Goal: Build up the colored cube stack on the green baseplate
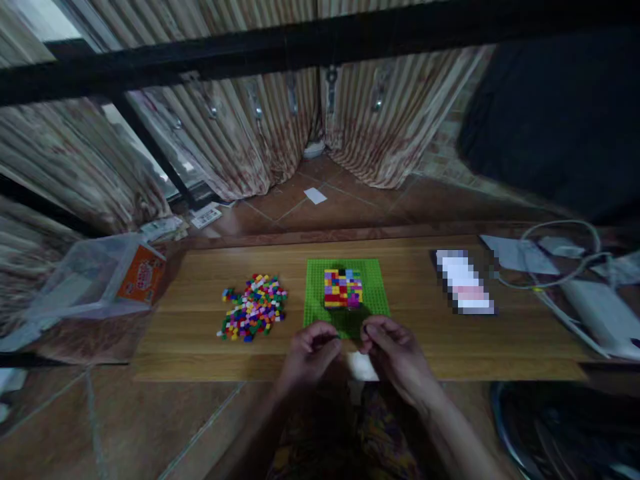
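A green baseplate (320, 280) lies on the low wooden table (190, 340), with a block of many-coloured small bricks (343, 289) built on its middle. A loose pile of coloured bricks (253, 307) lies to its left. My left hand (310, 353) and my right hand (393, 350) are close together over the plate's near edge, fingers curled with thumb and fingertips pinched. Whatever is between the fingers is too small and dark to make out. A white scrap (364, 365) lies under my hands at the table's front edge.
A clear plastic tub with an orange label (100, 277) stands off the table's left end. A blurred white item (465, 290), papers, cables (560, 257) and a white device (600, 313) crowd the right end. Curtains and a black bar lie beyond.
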### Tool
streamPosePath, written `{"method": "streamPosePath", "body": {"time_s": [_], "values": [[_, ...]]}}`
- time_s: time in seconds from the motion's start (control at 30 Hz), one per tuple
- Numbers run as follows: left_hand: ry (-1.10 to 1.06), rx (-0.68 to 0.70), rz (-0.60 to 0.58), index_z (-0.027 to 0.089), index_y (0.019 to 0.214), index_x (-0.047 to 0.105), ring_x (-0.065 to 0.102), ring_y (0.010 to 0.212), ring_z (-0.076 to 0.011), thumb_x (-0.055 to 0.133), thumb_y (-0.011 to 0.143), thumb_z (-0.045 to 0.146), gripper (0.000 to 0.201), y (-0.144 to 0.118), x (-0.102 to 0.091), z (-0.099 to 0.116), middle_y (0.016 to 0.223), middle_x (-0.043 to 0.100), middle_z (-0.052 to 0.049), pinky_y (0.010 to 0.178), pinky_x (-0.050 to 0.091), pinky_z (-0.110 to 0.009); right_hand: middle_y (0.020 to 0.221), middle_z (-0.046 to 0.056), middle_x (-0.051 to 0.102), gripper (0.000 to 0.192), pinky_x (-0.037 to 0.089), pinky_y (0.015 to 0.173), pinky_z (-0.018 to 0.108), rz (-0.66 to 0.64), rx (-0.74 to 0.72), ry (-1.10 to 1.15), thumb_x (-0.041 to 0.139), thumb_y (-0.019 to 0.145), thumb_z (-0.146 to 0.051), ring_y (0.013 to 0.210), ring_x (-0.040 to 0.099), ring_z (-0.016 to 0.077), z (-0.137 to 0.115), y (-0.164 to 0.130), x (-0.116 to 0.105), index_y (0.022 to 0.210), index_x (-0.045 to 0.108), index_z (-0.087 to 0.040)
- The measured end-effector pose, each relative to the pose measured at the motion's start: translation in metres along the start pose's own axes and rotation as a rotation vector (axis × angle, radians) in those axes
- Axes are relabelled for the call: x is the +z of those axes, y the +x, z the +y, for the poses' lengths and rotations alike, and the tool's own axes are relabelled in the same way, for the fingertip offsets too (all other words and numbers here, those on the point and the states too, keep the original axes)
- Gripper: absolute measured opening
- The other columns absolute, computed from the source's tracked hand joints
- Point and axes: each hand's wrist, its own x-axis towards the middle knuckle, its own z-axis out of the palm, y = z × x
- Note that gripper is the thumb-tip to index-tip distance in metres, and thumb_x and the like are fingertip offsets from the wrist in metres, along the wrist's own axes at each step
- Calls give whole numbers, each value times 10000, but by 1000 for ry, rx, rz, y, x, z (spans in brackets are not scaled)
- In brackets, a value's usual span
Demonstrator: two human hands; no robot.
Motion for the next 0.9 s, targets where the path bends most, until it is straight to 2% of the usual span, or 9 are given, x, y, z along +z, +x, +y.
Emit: {"method": "streamPosePath", "body": {"time_s": [0.17, 0.33, 0.53, 0.73, 0.9], "values": [[85, 29, 87, 168, 820, 593, 547, 579, -100, 630, 779, 300, 144, 2, -7, -4, 635, 589, 24, 564, 410, -206, 748, -4, 682, 265, 461, 627, 244, 70, -89, -149, 786, 732, -410, 622, 588, 97, -8, 5, -11, 943, 756, -251], [111, 61, 105, 172, 872, 601, 545, 585, -100, 599, 795, 274, 128, 4, -8, -4, 633, 577, 33, 584, 416, -209, 794, 26, 725, 308, 503, 693, 296, 109, -178, -342, 773, 723, -464, 678, 631, 132, -17, 11, -13, 941, 764, -248], [136, 70, 126, 178, 901, 611, 552, 619, -105, 586, 810, 275, 135, 5, -12, -15, 692, 580, 26, 594, 426, -212, 834, 45, 742, 362, 539, 702, 328, 184, -220, -374, 781, 687, -503, 705, 670, 163, -15, 20, -14, 899, 724, -215], [166, 78, 133, 185, 927, 618, 587, 691, -127, 576, 836, 294, 149, 7, -16, -21, 788, 633, -6, 640, 464, -230, 931, 61, 739, 274, 524, 805, 359, 232, -359, -551, 700, 785, -455, 847, 672, 195, -6, 33, -14, 914, 710, -213], [214, 95, 152, 190, 932, 625, 591, 727, -129, 589, 839, 295, 144, 8, -19, -23, 817, 646, -8, 674, 469, -229, 884, 39, 711, 169, 499, 779, 336, 294, -485, -567, 714, 767, -378, 846, 635, 189, 0, 47, -7, 835, 742, -226]]}}
